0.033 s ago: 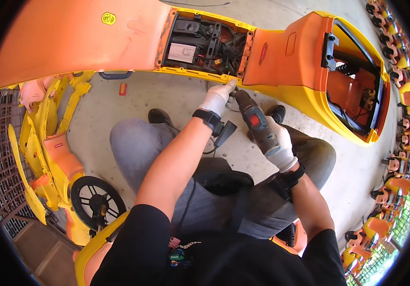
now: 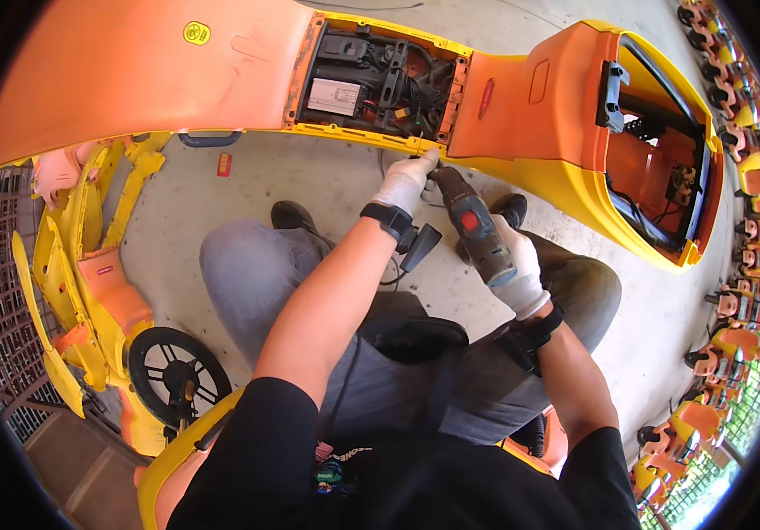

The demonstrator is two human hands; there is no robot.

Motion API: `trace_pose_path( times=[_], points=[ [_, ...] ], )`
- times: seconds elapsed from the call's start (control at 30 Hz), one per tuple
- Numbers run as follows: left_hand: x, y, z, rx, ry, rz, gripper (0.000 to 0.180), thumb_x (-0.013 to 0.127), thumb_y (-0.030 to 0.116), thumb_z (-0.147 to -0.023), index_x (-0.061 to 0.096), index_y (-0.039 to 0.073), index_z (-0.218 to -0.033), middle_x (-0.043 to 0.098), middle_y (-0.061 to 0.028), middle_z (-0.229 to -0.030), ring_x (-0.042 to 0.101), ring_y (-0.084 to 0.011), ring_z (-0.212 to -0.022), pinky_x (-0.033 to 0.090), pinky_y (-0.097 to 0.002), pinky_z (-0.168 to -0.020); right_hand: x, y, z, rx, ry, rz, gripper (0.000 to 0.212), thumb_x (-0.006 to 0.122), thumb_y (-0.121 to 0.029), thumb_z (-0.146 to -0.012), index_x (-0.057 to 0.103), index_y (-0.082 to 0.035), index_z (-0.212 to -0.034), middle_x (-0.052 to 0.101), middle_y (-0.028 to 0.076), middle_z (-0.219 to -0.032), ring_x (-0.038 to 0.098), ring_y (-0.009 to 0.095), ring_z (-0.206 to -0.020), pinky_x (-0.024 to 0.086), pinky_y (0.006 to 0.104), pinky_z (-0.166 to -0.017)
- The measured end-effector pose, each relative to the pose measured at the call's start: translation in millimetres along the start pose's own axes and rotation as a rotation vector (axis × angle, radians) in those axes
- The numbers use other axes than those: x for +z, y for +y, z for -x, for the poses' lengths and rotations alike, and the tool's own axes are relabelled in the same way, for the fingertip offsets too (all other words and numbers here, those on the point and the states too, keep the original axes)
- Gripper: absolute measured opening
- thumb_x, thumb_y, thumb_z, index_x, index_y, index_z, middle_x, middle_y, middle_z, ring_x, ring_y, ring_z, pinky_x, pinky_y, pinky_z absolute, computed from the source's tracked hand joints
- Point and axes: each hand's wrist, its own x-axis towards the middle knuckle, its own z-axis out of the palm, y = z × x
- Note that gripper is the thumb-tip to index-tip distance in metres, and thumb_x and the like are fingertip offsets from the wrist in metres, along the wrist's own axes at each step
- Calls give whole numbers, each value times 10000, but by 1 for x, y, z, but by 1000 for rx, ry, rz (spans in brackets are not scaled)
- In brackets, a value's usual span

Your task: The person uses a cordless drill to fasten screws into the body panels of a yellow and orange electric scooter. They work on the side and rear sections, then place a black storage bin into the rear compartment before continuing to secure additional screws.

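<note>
A long orange and yellow scooter body [image 2: 513, 115] lies across the far side in front of me. Its open bay has a yellow rim [image 2: 353, 132] and holds a silver box [image 2: 334, 94], black parts and wires. My right hand [image 2: 521, 269], in a pale glove, grips a dark cordless drill [image 2: 477, 231] with a red patch. The drill's nose points up and left, toward the rim's near edge. My gloved left hand [image 2: 405, 178] is closed at that edge, beside the drill's nose. Whatever its fingertips hold is hidden.
Yellow and orange panels [image 2: 62, 291] are piled at the left, beside a black spoked wheel [image 2: 177, 375]. A small red tag [image 2: 224, 164] lies on the concrete floor [image 2: 168, 238]. Rows of orange and yellow vehicles [image 2: 733, 344] line the right side. My shoes [image 2: 292, 215] flank the work.
</note>
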Motion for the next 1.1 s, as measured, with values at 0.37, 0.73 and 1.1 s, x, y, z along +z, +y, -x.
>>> trace_pose_path(
  times=[0.37, 0.73, 1.1],
  points=[
    [-2, -22, -66, -32, -93, -40, 111, 620, 164, -926, 657, 65, -958, 649, -39, -822, 566, -147, -656, 433, -299, -569, 8, 5, -33, 156, -84, 270, 334, 693, -194, -779, 536, -86, -1054, 665, 178, -919, 642, 405, -883, 508, 477, -717],
    [-14, -21, -100, -102, -89, 18, 114, 595, 86, -916, 642, 35, -1006, 658, -61, -889, 612, -188, -763, 520, -341, -692, 21, 12, -53, 144, -66, 291, 419, 697, -153, -766, 530, -124, -1149, 664, 217, -905, 614, 466, -879, 498, 505, -718],
    [-12, -18, -95, -93, -62, -33, 150, 591, 107, -922, 650, 45, -1045, 677, -73, -927, 634, -182, -789, 520, -319, -700, 23, 3, -61, 269, -102, 327, 438, 714, -156, -759, 526, -114, -1152, 660, 232, -860, 622, 462, -873, 506, 502, -723]
  ],
)
